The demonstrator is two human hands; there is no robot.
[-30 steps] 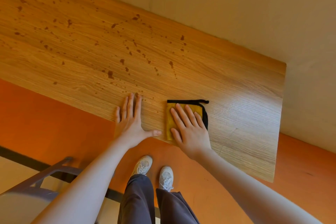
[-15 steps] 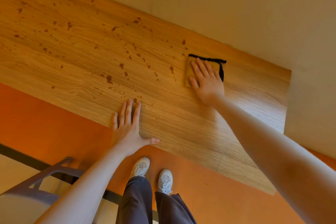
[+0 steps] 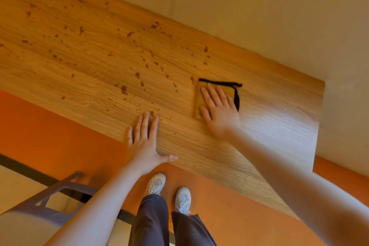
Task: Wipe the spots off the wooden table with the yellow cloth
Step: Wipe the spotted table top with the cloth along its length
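Here the black-edged yellow cloth [image 3: 199, 99] lies folded under the right hand [image 3: 220, 112].

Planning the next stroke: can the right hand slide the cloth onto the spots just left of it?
Probably yes. The right hand lies flat on the cloth; the nearest spots sit just beyond its left edge, with only bare table between.

Grained, faintly glossy wooden table [image 3: 269, 126]; soft yellow cloth [image 3: 198, 104]
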